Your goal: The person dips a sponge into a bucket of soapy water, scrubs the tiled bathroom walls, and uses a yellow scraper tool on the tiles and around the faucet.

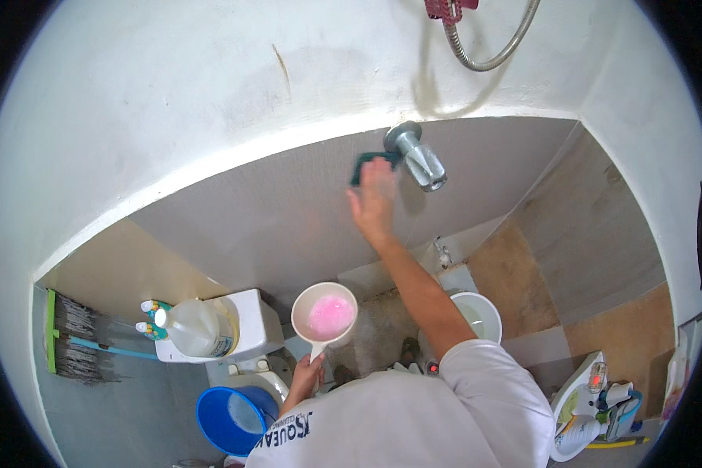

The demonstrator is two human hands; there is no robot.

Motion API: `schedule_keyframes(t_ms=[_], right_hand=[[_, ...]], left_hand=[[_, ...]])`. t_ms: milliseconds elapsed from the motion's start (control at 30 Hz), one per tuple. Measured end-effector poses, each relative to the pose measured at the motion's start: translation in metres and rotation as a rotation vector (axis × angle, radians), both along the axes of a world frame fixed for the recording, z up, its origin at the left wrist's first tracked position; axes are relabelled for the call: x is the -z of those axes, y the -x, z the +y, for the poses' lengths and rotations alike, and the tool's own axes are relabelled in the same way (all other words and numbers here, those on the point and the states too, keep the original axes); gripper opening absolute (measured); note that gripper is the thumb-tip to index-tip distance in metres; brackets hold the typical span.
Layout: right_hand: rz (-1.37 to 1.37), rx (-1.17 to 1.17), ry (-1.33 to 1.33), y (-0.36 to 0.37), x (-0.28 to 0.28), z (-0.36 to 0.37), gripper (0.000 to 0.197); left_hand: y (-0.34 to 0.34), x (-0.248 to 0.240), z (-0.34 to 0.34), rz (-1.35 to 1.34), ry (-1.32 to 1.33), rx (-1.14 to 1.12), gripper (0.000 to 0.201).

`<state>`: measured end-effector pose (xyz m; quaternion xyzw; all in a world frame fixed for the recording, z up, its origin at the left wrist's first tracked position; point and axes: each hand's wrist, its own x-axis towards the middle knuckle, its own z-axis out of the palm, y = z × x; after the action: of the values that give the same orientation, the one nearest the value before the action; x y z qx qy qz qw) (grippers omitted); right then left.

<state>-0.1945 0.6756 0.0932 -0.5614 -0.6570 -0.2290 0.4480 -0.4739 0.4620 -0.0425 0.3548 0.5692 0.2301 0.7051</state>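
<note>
My right hand point(377, 199) is stretched up to the grey tiled wall and presses a dark green scouring pad point(362, 168) flat on it. The pad sits just left of a chrome shower valve point(419, 158); the fingers are slightly smeared by motion and cover part of it. Lower down, my left hand point(306, 377) grips the handle of a white dipper point(299, 316). Pink, foamy liquid point(331, 315) lies in the dipper's bowl, which is held roughly level.
A toilet tank point(267, 320) at left carries a large jug point(199, 331) and small bottles. Below it stands a blue bucket point(210, 421). A white bucket point(487, 316) is right of my arm. A sink point(567, 405) holds bottles. A broom point(78, 339) leans left; a shower hose point(483, 64) hangs above.
</note>
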Motion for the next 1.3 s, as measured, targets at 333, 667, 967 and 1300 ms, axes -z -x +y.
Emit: schedule_keyframes(t_ms=[333,667,967,1300], right_hand=[[0.135,-0.002,-0.14,0.017,-0.006,-0.018,0.048],[-0.268,-0.275,0.944,-0.063,0.084,-0.165,0.025],[0.024,-0.449,1.398,-0.139,0.147,-0.169,0.027],[0.898,0.058,-0.004,-0.143,0.01,-0.075,0.04]], left_hand=[[-0.02,-0.012,0.003,0.081,-0.007,0.142,0.03],[-0.135,-0.019,-0.011,0.136,-0.11,0.219,0.031],[-0.21,0.007,-0.025,0.054,-0.053,0.316,0.032],[-0.12,-0.018,-0.029,0.008,-0.056,0.249,0.031]])
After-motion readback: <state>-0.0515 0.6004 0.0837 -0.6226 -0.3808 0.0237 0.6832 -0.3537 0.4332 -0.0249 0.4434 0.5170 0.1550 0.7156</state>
